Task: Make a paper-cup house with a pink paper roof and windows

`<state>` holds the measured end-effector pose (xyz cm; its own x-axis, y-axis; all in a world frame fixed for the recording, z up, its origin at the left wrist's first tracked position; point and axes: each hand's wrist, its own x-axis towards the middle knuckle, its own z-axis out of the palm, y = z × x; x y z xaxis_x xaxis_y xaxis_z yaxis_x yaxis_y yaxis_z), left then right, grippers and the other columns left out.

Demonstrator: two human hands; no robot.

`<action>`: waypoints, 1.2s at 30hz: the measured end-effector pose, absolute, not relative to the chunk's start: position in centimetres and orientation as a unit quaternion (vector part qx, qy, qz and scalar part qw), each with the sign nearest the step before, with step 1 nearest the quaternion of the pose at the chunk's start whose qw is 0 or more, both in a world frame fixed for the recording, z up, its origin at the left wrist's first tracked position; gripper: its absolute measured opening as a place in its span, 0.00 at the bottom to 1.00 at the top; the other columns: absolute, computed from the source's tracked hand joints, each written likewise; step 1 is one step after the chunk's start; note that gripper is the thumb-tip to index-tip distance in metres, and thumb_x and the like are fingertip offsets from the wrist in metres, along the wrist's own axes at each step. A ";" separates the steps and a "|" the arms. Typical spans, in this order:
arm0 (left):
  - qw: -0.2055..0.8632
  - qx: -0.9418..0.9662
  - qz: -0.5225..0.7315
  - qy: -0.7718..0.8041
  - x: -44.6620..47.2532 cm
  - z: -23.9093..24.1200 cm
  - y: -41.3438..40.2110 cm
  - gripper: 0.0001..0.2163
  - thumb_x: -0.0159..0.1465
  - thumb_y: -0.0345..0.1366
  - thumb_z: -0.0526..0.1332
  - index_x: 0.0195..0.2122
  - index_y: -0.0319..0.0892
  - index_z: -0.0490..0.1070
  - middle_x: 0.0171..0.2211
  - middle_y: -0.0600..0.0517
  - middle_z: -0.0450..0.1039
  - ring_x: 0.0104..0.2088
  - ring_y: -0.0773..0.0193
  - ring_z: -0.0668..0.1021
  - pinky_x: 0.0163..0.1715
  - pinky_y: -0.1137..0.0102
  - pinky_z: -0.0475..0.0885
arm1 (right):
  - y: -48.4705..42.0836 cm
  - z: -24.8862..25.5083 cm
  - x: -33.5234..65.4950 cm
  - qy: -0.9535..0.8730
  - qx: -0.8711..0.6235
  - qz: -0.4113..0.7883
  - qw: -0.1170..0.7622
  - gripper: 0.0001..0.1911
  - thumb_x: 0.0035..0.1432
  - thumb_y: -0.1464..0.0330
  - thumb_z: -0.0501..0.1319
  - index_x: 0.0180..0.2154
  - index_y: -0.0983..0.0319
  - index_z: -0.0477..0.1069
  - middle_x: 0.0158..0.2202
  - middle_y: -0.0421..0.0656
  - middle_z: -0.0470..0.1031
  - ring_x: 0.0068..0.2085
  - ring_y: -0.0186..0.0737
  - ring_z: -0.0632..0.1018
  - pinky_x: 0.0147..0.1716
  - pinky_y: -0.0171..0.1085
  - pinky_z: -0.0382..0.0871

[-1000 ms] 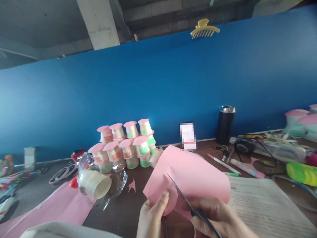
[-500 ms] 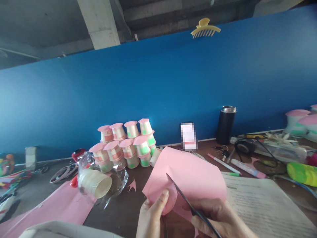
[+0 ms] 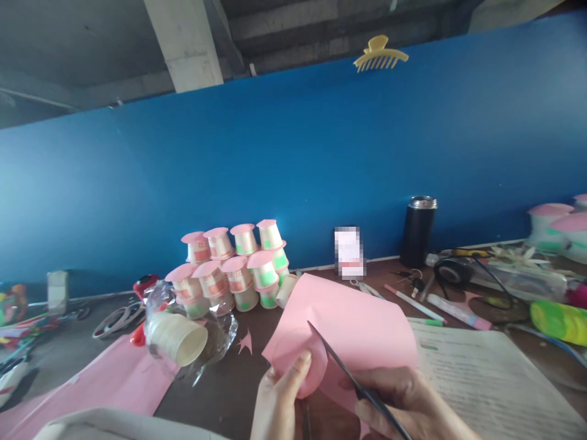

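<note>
My left hand (image 3: 280,400) is closed on the lower left corner of a pink paper sheet (image 3: 353,311), its thumb pressed on a round pink paper piece (image 3: 318,365) there. Closed around dark scissors (image 3: 337,360) is my right hand (image 3: 403,400). One long blade lies across the sheet beside the round piece, its tip pointing up and left; the other blade is hidden. A star-shaped pink scrap (image 3: 246,342) lies left of the sheet.
Stacked paper cups (image 3: 236,275) with pink tops stand behind, near spare cups (image 3: 178,339) in clear plastic. More pink paper (image 3: 105,385) lies left. A black bottle (image 3: 418,232), markers (image 3: 415,304) and a printed page (image 3: 490,373) are to the right, before a blue partition (image 3: 293,165).
The pink sheet has shifted very slightly downward and left at its edges. Both hands and the scissors stay almost in place.
</note>
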<state>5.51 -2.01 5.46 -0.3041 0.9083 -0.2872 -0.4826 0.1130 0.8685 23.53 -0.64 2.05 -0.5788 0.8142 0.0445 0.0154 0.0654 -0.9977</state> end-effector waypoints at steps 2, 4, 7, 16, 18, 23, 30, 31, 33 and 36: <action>0.557 0.210 0.632 0.497 5.6 5.5 -2.0 0.15 0.40 0.40 0.77 0.25 0.38 0.79 0.26 0.45 0.82 0.42 0.43 0.82 0.43 0.60 0.78 | -0.7 2.4 23.5 -0.648 -0.323 0.606 0.329 0.21 0.58 0.53 0.65 0.31 0.66 0.75 0.24 0.38 0.72 0.24 0.28 0.72 0.16 0.24 0.56; 0.559 0.213 0.629 0.496 5.6 5.5 -2.0 0.16 0.41 0.41 0.77 0.26 0.37 0.80 0.27 0.44 0.83 0.42 0.43 0.82 0.43 0.60 0.78 | -0.7 2.6 23.4 -0.647 -0.330 0.605 0.328 0.21 0.57 0.52 0.65 0.29 0.66 0.75 0.24 0.38 0.72 0.24 0.29 0.73 0.16 0.24 0.56; 0.560 0.220 0.624 0.498 5.5 5.3 -1.9 0.19 0.42 0.42 0.77 0.30 0.35 0.80 0.29 0.42 0.83 0.41 0.42 0.83 0.44 0.58 0.78 | -0.7 2.6 23.5 -0.643 -0.344 0.604 0.322 0.22 0.56 0.51 0.65 0.32 0.66 0.76 0.24 0.39 0.73 0.23 0.29 0.72 0.16 0.24 0.57; 0.464 0.264 0.580 0.615 4.6 4.3 -1.5 0.23 0.41 0.50 0.76 0.28 0.34 0.80 0.27 0.41 0.82 0.38 0.41 0.82 0.37 0.58 0.78 | -0.7 2.6 23.7 -0.641 -0.374 0.609 0.280 0.22 0.56 0.51 0.65 0.36 0.66 0.76 0.22 0.37 0.69 0.23 0.28 0.69 0.20 0.26 0.60; 0.476 0.277 0.575 0.605 4.5 3.7 -1.2 0.24 0.43 0.51 0.75 0.30 0.33 0.81 0.28 0.41 0.82 0.36 0.42 0.82 0.36 0.60 0.78 | -0.9 3.1 23.8 -0.627 -0.356 0.632 0.284 0.22 0.56 0.52 0.66 0.36 0.67 0.76 0.26 0.40 0.73 0.25 0.28 0.70 0.23 0.27 0.62; 0.552 0.304 0.591 0.503 4.3 2.6 -0.6 0.28 0.47 0.50 0.74 0.41 0.32 0.80 0.33 0.39 0.83 0.37 0.46 0.83 0.40 0.60 0.77 | -1.1 4.6 24.0 -0.614 -0.331 0.651 0.299 0.21 0.56 0.52 0.66 0.33 0.67 0.77 0.26 0.41 0.73 0.26 0.30 0.70 0.26 0.29 0.64; 0.544 0.329 0.574 0.516 4.1 2.8 -0.7 0.25 0.47 0.49 0.74 0.38 0.31 0.80 0.30 0.40 0.82 0.32 0.47 0.83 0.34 0.62 0.77 | -0.9 5.3 24.2 -0.626 -0.327 0.653 0.273 0.22 0.58 0.53 0.64 0.41 0.66 0.79 0.26 0.40 0.71 0.27 0.32 0.71 0.29 0.32 0.68; 0.542 0.327 0.573 0.520 4.2 2.8 -0.7 0.26 0.47 0.49 0.74 0.38 0.31 0.80 0.29 0.40 0.82 0.32 0.47 0.83 0.33 0.62 0.77 | -0.9 5.3 24.2 -0.629 -0.326 0.651 0.272 0.22 0.58 0.53 0.64 0.41 0.66 0.79 0.26 0.40 0.71 0.27 0.32 0.71 0.29 0.32 0.68; 0.544 0.325 0.572 0.520 4.2 2.8 -0.7 0.26 0.46 0.49 0.74 0.38 0.31 0.80 0.29 0.40 0.82 0.32 0.47 0.83 0.34 0.61 0.77 | -0.9 5.4 24.2 -0.633 -0.329 0.646 0.272 0.21 0.58 0.54 0.64 0.41 0.66 0.79 0.25 0.39 0.70 0.26 0.31 0.70 0.29 0.31 0.68; 0.560 0.326 0.572 0.502 4.3 2.9 -0.9 0.25 0.46 0.48 0.74 0.37 0.32 0.80 0.30 0.40 0.82 0.34 0.46 0.83 0.37 0.60 0.77 | -1.0 5.5 24.2 -0.640 -0.339 0.634 0.271 0.22 0.58 0.54 0.64 0.43 0.65 0.79 0.24 0.38 0.69 0.26 0.31 0.70 0.29 0.31 0.67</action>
<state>4.34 -0.86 2.90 -0.1591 0.9690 -0.1892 -0.3144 0.1319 0.9401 24.20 -1.00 5.45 -0.6236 0.7774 -0.0827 0.0899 -0.0337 -0.9954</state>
